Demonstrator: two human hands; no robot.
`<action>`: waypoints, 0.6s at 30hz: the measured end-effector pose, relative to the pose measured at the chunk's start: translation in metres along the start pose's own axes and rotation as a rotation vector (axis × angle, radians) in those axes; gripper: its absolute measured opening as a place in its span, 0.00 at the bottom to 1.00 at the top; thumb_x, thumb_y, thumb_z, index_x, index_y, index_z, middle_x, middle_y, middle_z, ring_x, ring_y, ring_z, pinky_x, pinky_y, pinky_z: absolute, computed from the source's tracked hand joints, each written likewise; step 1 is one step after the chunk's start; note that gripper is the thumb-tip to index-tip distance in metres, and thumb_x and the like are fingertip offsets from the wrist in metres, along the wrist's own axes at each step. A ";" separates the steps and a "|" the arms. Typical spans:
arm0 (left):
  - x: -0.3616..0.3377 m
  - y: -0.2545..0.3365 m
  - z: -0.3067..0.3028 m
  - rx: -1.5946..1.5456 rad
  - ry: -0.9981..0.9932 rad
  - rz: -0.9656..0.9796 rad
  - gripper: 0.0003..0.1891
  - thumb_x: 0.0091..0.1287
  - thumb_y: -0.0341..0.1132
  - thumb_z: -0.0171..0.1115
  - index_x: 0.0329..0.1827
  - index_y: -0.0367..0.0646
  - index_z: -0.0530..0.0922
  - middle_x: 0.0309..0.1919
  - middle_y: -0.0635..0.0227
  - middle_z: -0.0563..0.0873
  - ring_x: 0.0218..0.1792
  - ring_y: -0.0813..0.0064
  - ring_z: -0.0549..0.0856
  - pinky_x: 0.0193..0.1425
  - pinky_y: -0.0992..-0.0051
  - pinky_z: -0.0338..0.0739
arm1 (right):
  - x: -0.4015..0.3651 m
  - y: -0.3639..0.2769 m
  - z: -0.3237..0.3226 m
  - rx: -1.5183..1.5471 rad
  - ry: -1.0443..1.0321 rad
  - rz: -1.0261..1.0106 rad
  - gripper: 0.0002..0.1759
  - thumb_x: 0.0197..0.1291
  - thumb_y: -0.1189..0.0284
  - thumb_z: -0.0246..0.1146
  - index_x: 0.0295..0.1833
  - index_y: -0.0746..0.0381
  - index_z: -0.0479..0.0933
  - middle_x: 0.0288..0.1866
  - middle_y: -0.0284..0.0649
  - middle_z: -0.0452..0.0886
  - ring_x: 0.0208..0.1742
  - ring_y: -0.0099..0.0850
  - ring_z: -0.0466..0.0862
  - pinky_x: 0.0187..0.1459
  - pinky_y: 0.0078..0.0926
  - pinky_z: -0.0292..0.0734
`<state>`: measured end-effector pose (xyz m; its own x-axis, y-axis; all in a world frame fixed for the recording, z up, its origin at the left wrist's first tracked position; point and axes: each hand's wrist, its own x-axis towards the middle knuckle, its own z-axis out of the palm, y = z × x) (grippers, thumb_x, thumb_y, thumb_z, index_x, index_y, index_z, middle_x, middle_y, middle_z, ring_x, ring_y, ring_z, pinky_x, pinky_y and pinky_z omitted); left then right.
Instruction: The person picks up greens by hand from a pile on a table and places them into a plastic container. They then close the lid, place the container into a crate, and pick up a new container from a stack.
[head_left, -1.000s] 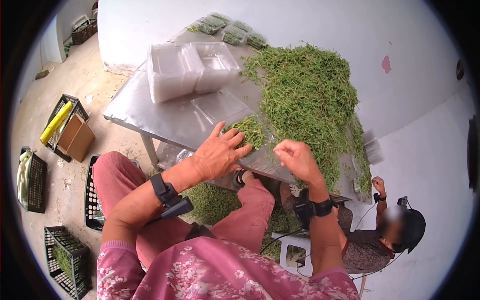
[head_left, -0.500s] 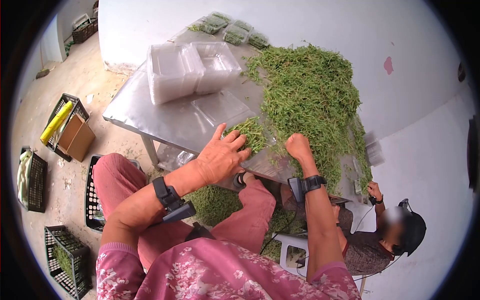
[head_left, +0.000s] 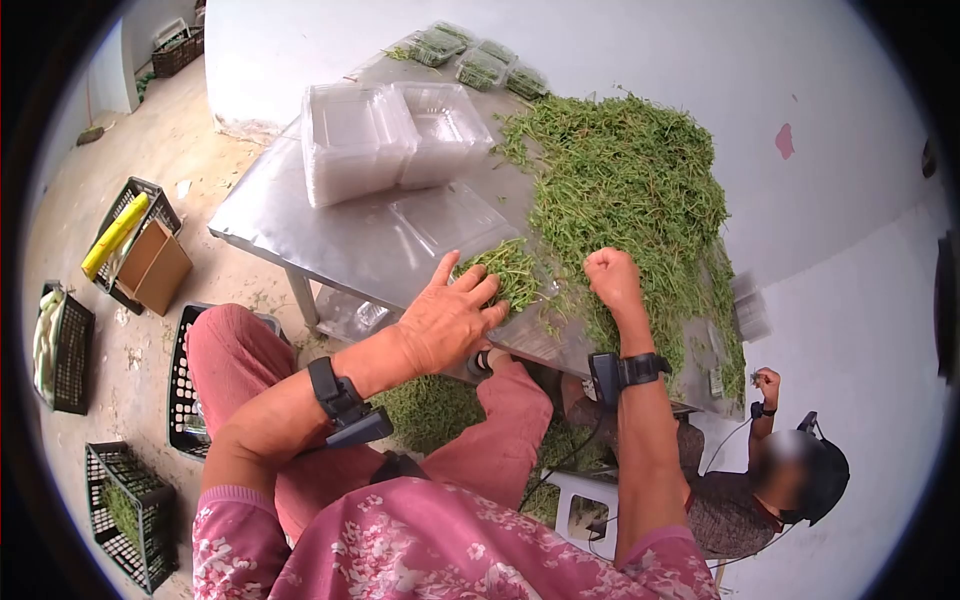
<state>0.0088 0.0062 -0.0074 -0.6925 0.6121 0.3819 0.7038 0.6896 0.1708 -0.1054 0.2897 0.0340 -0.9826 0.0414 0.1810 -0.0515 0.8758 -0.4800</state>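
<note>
My left hand [head_left: 450, 318] lies with fingers spread over a small heap of thin green stems [head_left: 512, 268] near the front edge of the metal table. Beneath the heap, a clear container is only partly visible. My right hand [head_left: 612, 275] is closed in a fist at the near left side of a large pile of loose greens [head_left: 625, 185]. What its fingers hold, if anything, is hidden. Just beyond my left hand, a clear plastic lid or tray [head_left: 445, 218] lies flat.
Tall stacks of clear containers [head_left: 355, 150] stand on the metal table [head_left: 265, 200], with filled boxes [head_left: 480, 68] at the far end. Black crates [head_left: 65, 350] stand on the floor at left. At right, a co-worker [head_left: 735, 505] sits with one hand [head_left: 766, 385] raised by the table.
My right fist has moved slightly forward along the pile. My left hand stays on the small heap. The co-worker's raised hand has shifted a little, and the view has moved slightly.
</note>
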 end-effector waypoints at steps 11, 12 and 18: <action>0.000 0.000 0.000 0.021 0.007 0.000 0.30 0.56 0.47 0.71 0.62 0.48 0.77 0.62 0.61 0.74 0.68 0.61 0.69 0.73 0.44 0.56 | 0.037 -0.017 0.020 -0.508 0.068 -0.127 0.13 0.56 0.70 0.69 0.42 0.67 0.79 0.46 0.54 0.82 0.47 0.54 0.83 0.46 0.49 0.80; 0.000 0.000 0.001 0.020 0.011 0.002 0.30 0.56 0.47 0.71 0.62 0.48 0.77 0.62 0.61 0.74 0.68 0.61 0.69 0.73 0.44 0.56 | 0.038 -0.015 0.024 -0.549 0.041 -0.135 0.13 0.56 0.70 0.68 0.42 0.68 0.79 0.47 0.55 0.82 0.47 0.55 0.83 0.46 0.50 0.80; 0.000 0.000 0.003 0.031 0.025 -0.006 0.31 0.55 0.47 0.72 0.62 0.48 0.77 0.61 0.61 0.74 0.67 0.61 0.69 0.74 0.44 0.56 | 0.039 0.000 0.017 -0.442 0.033 -0.072 0.08 0.55 0.73 0.65 0.34 0.67 0.78 0.36 0.50 0.84 0.36 0.48 0.83 0.38 0.43 0.77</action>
<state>0.0089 0.0072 -0.0098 -0.6922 0.5985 0.4033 0.6942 0.7050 0.1452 -0.1463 0.2831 0.0264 -0.9727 -0.0178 0.2316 -0.0310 0.9981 -0.0534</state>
